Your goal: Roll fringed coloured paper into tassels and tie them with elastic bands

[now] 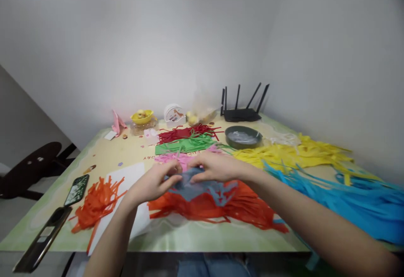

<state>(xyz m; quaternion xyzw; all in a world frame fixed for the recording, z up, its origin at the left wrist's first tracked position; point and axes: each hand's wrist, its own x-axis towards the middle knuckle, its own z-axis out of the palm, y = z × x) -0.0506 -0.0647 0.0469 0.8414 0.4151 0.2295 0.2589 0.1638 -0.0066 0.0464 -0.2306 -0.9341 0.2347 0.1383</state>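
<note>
- Head view looks down on a table (pixel 176 239) pushed into a wall corner; its near edge runs just under the forearms, and a bare band of tabletop lies along that edge in front of the orange strips (pixel 221 209).
- Left hand (pixel 151 184) and right hand (pixel 217 167) meet at the middle of the table over a grey-blue paper piece (pixel 195 188) that lies on the orange strips.
- Left grip is pinched shut on the piece's left edge; right grip lies curled over its top edge, apparently pressing or pinching it, though motion blur leaves that unsure.
- Open tabletop shows on the left, between the white sheet (pixel 132 176) and the far wall.
- Dark green bowl (pixel 243 137) stands at the back right with something pale and glossy inside.
- Yellow bowl (pixel 142 117) sits on a clear jar at the back left; its contents are too small to tell.
- Red strips (pixel 186 133), green strips (pixel 186 145) and pink strips (pixel 172 158) lie in rows just beyond the hands.
- Yellow strips (pixel 290 153) and blue strips (pixel 347 197) crowd the right side up to the right forearm.
- Small orange bundle (pixel 94 203), a phone (pixel 76 189) and a dark flat case (pixel 42 243) sit near the left edge.
- Black router (pixel 243 113) stands against the back wall.
</note>
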